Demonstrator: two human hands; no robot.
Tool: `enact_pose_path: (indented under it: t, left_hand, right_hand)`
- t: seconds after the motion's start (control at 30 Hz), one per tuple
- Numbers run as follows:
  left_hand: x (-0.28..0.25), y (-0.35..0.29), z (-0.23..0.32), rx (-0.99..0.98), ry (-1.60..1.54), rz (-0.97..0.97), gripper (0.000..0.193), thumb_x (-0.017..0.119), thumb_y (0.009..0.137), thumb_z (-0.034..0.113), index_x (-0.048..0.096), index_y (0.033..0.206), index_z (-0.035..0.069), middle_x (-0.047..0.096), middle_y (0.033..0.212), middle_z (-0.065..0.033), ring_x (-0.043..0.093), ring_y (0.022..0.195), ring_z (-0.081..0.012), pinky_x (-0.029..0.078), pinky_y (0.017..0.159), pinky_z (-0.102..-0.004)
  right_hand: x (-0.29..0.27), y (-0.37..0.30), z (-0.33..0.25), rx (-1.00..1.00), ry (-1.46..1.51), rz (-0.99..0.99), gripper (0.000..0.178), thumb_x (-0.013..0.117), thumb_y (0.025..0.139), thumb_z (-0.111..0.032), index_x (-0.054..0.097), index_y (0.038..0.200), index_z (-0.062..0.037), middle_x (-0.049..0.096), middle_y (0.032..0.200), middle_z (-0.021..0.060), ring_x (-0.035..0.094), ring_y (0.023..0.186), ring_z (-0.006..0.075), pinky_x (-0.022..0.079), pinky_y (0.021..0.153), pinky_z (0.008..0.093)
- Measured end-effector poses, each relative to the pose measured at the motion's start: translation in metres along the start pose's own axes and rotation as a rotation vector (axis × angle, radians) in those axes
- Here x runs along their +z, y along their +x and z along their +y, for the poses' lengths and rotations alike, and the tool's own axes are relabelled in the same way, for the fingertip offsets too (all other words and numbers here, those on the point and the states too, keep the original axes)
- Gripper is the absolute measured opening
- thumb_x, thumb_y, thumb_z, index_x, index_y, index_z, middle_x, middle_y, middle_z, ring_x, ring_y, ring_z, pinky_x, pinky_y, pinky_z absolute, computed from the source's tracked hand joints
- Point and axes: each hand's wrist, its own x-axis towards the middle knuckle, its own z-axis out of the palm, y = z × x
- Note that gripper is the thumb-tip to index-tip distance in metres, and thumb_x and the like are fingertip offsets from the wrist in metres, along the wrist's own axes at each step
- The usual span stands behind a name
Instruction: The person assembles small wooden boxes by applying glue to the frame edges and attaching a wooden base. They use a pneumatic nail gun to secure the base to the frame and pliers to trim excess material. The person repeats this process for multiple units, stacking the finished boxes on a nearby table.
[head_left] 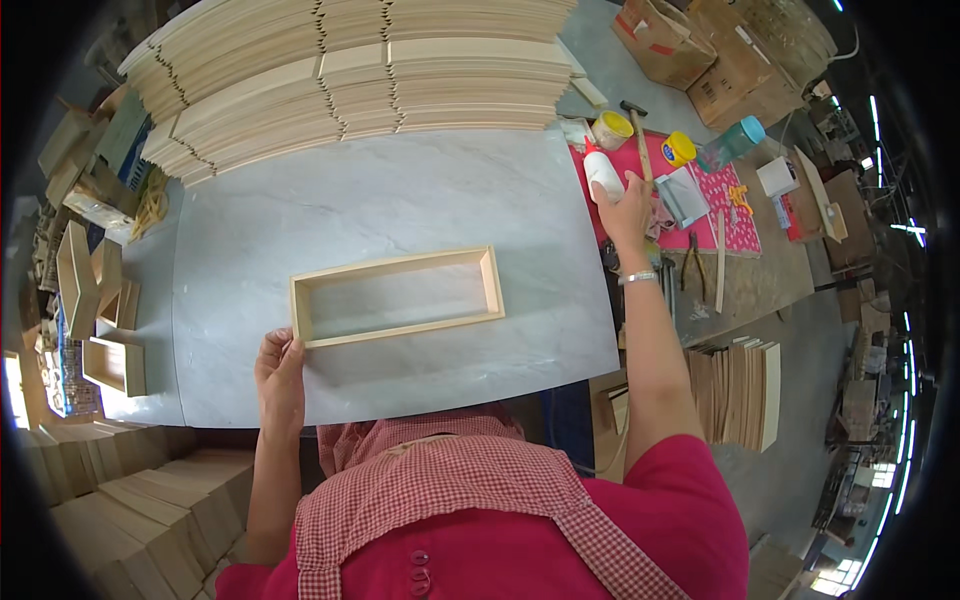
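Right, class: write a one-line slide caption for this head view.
Left hand steadies a wooden frame while right hand grips a white glue bottle.

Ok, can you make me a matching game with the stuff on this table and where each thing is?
Things:
1. wooden frame
2. glue bottle
3. hammer
4. stack of boards

Places:
A. at the far edge of the table
B. in the right hand
C. on the pink mat
D. in the middle of the table, its corner at the left hand

Pairs: 1-D, 2-B, 3-C, 4-A
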Motion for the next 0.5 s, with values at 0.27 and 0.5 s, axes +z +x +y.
enact_pose_path:
  t: [0.27, 0.5]
  left_hand:
    - [0.030, -0.014, 0.019, 0.521, 0.904, 0.267, 0.028, 0.070, 0.095, 0.007, 0.068, 0.123, 0.004, 0.068, 0.117, -0.0100, 0.061, 0.118, -0.0241, 0.047, 0.102, -0.0364]
    - [0.145, 0.027, 0.021, 1.024, 1.078, -0.342, 0.036, 0.067, 0.090, 0.003, 0.070, 0.125, 0.005, 0.065, 0.124, -0.0136, 0.061, 0.112, -0.0323, 0.051, 0.097, -0.0433]
  right_hand:
    - [0.022, 0.027, 0.008, 0.272, -0.043, -0.212, 0.072, 0.077, 0.077, -0.047, 0.058, 0.124, 0.0037, 0.070, 0.117, 0.0297, 0.068, 0.111, 0.0448, 0.053, 0.097, 0.0505]
    - [-0.041, -0.032, -0.057, 0.296, 1.049, 0.168, 0.055, 0.071, 0.092, -0.024, 0.048, 0.130, 0.0081, 0.062, 0.121, 0.0226, 0.071, 0.096, 0.0329, 0.064, 0.079, 0.0432]
